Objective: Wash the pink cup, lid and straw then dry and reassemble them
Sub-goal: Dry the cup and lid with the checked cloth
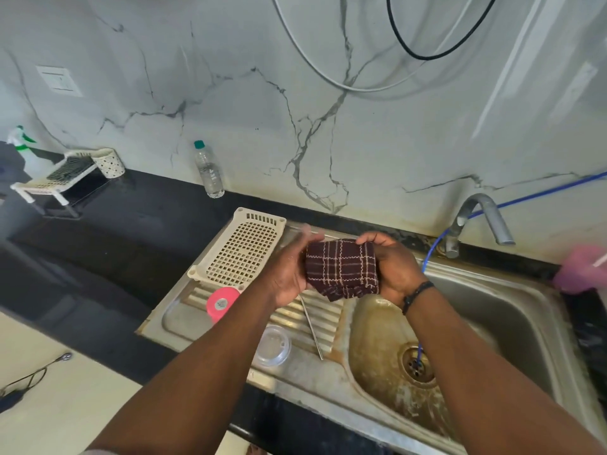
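Both hands hold a folded dark maroon checked cloth [341, 269] above the steel drainboard [184, 320]. My left hand [289, 274] presses its left side with nearly straight fingers. My right hand [391, 267] grips its right side with the fingers curled over the top edge. The pink cup [220, 303] stands upside down on the drainboard below my left forearm. The clear lid [274, 344] lies on the drainboard near the front. The metal straw [312, 326] lies along the ridges beside the sink bowl [492, 323].
A cream perforated tray [243, 247] leans at the back of the drainboard. The tap [483, 218] with a blue hose [430, 251] stands behind the bowl. A pink container [581, 270] sits at the right edge. A water bottle [208, 170] and a small rack [62, 178] stand on the black counter.
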